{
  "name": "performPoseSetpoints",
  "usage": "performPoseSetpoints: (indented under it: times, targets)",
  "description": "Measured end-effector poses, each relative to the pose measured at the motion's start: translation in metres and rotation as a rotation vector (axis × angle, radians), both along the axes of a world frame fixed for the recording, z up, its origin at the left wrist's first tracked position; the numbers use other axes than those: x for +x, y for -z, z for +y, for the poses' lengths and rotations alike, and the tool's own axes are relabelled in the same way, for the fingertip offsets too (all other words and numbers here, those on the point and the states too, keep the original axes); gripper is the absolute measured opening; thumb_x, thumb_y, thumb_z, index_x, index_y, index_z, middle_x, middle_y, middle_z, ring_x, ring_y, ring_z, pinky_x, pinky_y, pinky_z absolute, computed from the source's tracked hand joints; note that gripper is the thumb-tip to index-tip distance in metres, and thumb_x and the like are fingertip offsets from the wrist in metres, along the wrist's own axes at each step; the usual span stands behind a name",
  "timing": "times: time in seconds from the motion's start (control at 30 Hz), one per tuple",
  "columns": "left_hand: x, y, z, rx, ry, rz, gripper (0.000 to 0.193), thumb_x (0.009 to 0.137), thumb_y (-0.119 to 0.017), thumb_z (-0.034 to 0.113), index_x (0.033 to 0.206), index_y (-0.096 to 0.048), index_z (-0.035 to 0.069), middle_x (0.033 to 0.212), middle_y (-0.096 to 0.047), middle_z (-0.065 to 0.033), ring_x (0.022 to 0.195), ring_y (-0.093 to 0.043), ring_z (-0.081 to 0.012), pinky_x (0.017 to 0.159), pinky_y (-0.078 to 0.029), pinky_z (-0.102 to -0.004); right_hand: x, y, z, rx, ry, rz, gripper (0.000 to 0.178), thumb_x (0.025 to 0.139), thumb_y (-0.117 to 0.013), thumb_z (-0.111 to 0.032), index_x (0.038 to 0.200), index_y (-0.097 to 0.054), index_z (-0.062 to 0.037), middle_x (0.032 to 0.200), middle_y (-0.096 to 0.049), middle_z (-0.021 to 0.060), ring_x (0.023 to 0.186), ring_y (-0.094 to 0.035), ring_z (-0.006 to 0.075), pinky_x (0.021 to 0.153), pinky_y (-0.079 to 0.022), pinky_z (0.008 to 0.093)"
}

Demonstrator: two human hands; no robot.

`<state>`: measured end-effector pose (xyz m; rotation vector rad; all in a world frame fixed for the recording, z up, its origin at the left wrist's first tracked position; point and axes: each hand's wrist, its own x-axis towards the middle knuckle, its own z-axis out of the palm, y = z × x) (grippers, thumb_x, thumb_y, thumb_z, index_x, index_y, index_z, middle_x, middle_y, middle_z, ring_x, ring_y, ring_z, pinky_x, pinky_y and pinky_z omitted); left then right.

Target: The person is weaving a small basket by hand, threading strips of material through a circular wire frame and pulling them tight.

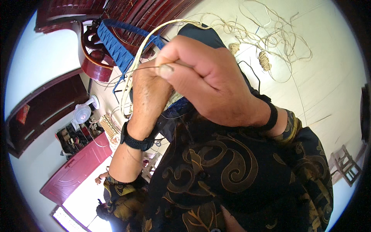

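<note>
My right hand [210, 77] is closed in a pinch between thumb and forefinger, raised in front of the left. From its fingertips a thin brown strand [135, 70] runs out to the left. My left hand [148, 89] is just behind and below it; its fingers are hidden by the right hand. A thick pale cord [136, 58] arches up and over behind both hands. Below the left hand's edge shows a bit of pale woven fibre [174, 97], mostly covered. Beyond the left hand stands a piece with a wide blue woven band [116, 46].
Loose pale cord [276, 40] lies tangled on the tiled floor, with a wound bundle of cord [264, 61] by it. Dark red carved wooden furniture [92, 69] stands at far left. Farther off are a white fan [82, 113], a small wooden stool [346, 166] and another person's hand [101, 178].
</note>
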<state>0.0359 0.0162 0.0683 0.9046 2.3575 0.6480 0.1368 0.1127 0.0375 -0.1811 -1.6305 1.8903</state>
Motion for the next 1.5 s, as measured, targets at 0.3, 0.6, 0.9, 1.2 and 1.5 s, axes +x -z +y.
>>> performPoseSetpoints:
  times: [0.3, 0.6, 0.9, 1.2, 1.5]
  targets:
    - [-0.006, 0.016, -0.001, 0.285, 0.081, 0.182, 0.028, 0.076, -0.067, 0.021, 0.095, -0.063, 0.001, 0.074, -0.061, -0.0174, 0.061, -0.058, -0.0214, 0.058, -0.045, -0.0322, 0.041, 0.045, 0.029, -0.337, -0.133, 0.29, 0.015, 0.094, -0.044, -0.016, 0.103, -0.041, -0.0045, 0.075, -0.057, 0.0084, 0.062, -0.054, 0.0171, 0.073, -0.049, 0.0358]
    - [-0.013, -0.034, -0.086, 0.796, -0.313, -0.178, 0.022, 0.085, -0.059, 0.011, 0.103, -0.063, -0.001, 0.092, -0.066, -0.0103, 0.086, -0.061, -0.0153, 0.082, -0.046, -0.0252, 0.123, 0.09, 0.116, -0.723, 0.164, -0.234, 0.006, 0.091, -0.051, -0.01, 0.096, -0.048, -0.0077, 0.086, -0.058, 0.0065, 0.08, -0.059, 0.0171, 0.08, -0.048, 0.0318]
    - [0.03, 0.049, -0.101, 0.621, -0.559, -0.133, 0.023, 0.084, -0.059, 0.006, 0.107, -0.061, 0.002, 0.101, -0.063, -0.0056, 0.091, -0.058, -0.0134, 0.083, -0.044, -0.0246, 0.174, 0.047, 0.208, 0.119, 0.333, -0.75, 0.011, 0.09, -0.054, -0.015, 0.09, -0.056, -0.0039, 0.087, -0.06, 0.0055, 0.078, -0.057, 0.0137, 0.077, -0.047, 0.0276]
    - [0.017, 0.053, -0.077, 0.633, -0.347, 0.291, 0.021, 0.074, -0.065, 0.003, 0.095, -0.062, 0.002, 0.091, -0.059, -0.0109, 0.085, -0.055, -0.0247, 0.075, -0.044, -0.0307, 0.006, -0.071, 0.162, 0.922, -0.173, -0.429, 0.026, 0.091, -0.051, -0.019, 0.109, -0.059, -0.0023, 0.106, -0.061, 0.0042, 0.102, -0.055, 0.0136, 0.091, -0.039, 0.0263]
    - [0.005, 0.036, -0.055, 0.641, -0.043, 0.445, 0.023, 0.069, -0.066, 0.004, 0.091, -0.062, 0.0, 0.088, -0.058, -0.0121, 0.092, -0.052, -0.0292, 0.082, -0.04, -0.0378, -0.07, -0.019, 0.078, 1.274, -0.656, -0.067, 0.03, 0.082, -0.058, -0.017, 0.11, -0.058, -0.006, 0.099, -0.062, 0.0134, 0.093, -0.059, 0.0294, 0.081, -0.047, 0.0365]
